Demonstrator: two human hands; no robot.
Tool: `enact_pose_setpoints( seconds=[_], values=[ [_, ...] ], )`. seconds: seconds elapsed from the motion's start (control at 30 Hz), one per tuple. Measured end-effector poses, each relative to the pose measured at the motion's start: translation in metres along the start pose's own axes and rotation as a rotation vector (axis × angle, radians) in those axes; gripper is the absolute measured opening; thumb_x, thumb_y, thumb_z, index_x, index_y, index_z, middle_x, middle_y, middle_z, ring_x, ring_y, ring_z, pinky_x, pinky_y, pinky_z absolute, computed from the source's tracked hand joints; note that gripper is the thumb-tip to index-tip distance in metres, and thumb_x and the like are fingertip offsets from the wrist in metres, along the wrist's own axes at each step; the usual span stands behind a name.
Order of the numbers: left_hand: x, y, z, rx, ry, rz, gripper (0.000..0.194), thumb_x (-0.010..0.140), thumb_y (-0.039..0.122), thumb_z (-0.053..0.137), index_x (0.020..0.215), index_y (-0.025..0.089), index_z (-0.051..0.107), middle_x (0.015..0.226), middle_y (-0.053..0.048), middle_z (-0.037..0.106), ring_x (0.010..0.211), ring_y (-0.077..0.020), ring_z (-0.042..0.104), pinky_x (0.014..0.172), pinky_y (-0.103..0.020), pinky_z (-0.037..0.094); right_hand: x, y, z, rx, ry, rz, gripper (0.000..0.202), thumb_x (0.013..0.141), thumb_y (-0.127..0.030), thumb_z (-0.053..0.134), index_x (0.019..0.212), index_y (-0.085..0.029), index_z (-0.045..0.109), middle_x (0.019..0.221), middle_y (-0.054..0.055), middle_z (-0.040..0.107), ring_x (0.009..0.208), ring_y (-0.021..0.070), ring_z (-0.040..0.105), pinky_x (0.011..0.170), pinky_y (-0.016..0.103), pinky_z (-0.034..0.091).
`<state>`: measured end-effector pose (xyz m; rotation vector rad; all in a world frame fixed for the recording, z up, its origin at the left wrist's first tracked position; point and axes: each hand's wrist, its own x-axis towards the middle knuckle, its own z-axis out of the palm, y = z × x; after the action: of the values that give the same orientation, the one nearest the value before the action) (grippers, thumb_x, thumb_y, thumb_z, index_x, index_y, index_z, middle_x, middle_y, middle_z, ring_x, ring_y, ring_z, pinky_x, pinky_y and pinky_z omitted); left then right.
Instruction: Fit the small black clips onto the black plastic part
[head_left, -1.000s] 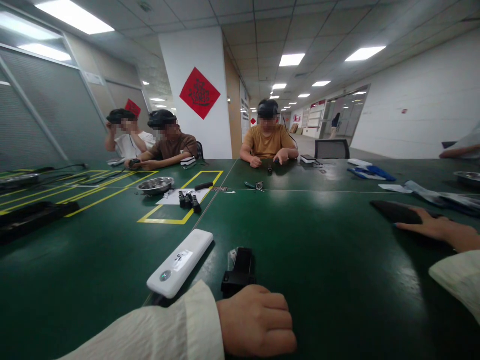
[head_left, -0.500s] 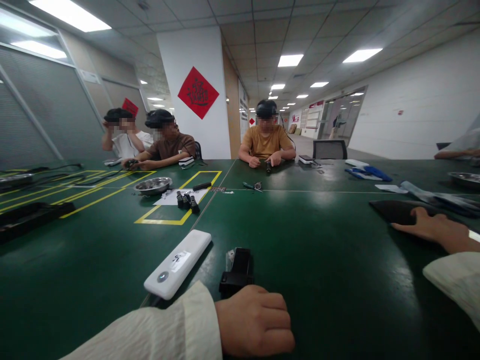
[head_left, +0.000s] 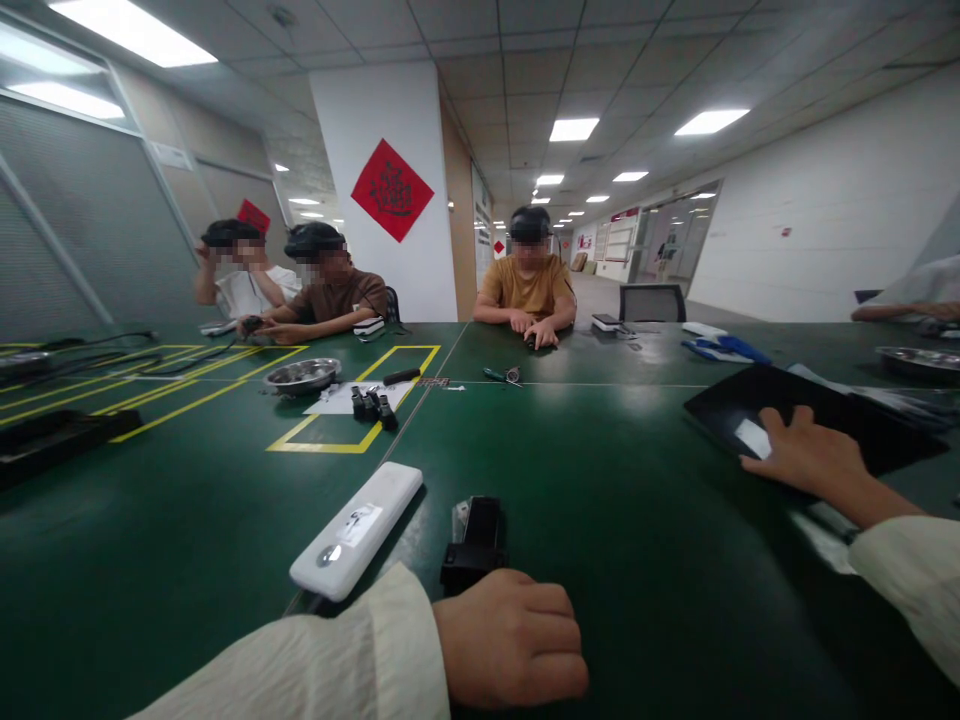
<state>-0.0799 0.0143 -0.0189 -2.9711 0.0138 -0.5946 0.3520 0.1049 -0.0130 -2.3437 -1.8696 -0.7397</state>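
My left hand (head_left: 511, 640) rests on the green table with its fingers curled; whether anything is inside them is hidden. Just beyond it lies a black device (head_left: 474, 545) with a small clear piece at its side. To its left is a white power bank (head_left: 358, 530) with a label. At the right, my right hand (head_left: 814, 455) has its fingers spread over a flat black sheet or folder (head_left: 881, 415), its thumb at the near edge. A small white patch (head_left: 752, 437) shows on the black surface beside the fingers.
Black cylindrical parts (head_left: 373, 407) stand by white paper inside yellow tape. Beyond them is a metal bowl (head_left: 302, 376). Pliers (head_left: 502, 375) lie mid-table, a blue item (head_left: 726, 349) farther right, a black tray (head_left: 64, 440) at left. Several people sit around the table.
My right hand has moved left with the black sheet, which now shows more of its surface and sits tilted. My left hand has stayed in place. The person opposite has brought both hands together.
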Motion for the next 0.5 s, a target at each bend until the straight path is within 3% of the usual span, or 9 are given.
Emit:
enact_pose_setpoints(
  seconds=[0.13, 0.23, 0.5],
  values=[
    [0.0, -0.002, 0.002, -0.029, -0.03, 0.023, 0.01, 0.088, 0.015, 0.05, 0.08, 0.013, 0.057, 0.074, -0.002, 0.056, 0.074, -0.0142, 0.048, 0.058, -0.027, 0.038, -0.013, -0.027, -0.02, -0.023, 0.023, -0.181, 0.053, 0.086, -0.046, 0.036, 0.115, -0.005, 0.05, 0.113, 0.03, 0.043, 0.068, 0.0272, 0.061, 0.048, 0.03, 0.031],
    [0.0, -0.003, 0.002, -0.042, -0.037, 0.04, 0.011, 0.088, 0.013, 0.049, 0.081, 0.012, 0.057, 0.074, -0.003, 0.055, 0.073, -0.0143, 0.048, 0.064, -0.026, 0.04, -0.021, -0.049, -0.029, -0.027, 0.047, -0.283, 0.05, 0.083, -0.045, 0.043, 0.117, -0.008, 0.048, 0.125, 0.028, 0.038, 0.074, 0.0252, 0.061, 0.049, 0.027, 0.034],
    [0.0, -0.002, 0.001, -0.017, -0.034, 0.032, 0.011, 0.089, 0.016, 0.049, 0.081, 0.013, 0.056, 0.074, -0.003, 0.057, 0.074, -0.0144, 0.049, 0.06, -0.026, 0.039, -0.043, -0.108, -0.048, -0.033, 0.135, -0.427, 0.06, 0.069, -0.047, 0.061, 0.113, -0.008, 0.051, 0.129, 0.028, 0.039, 0.07, 0.0263, 0.062, 0.048, 0.026, 0.038]
  ],
)
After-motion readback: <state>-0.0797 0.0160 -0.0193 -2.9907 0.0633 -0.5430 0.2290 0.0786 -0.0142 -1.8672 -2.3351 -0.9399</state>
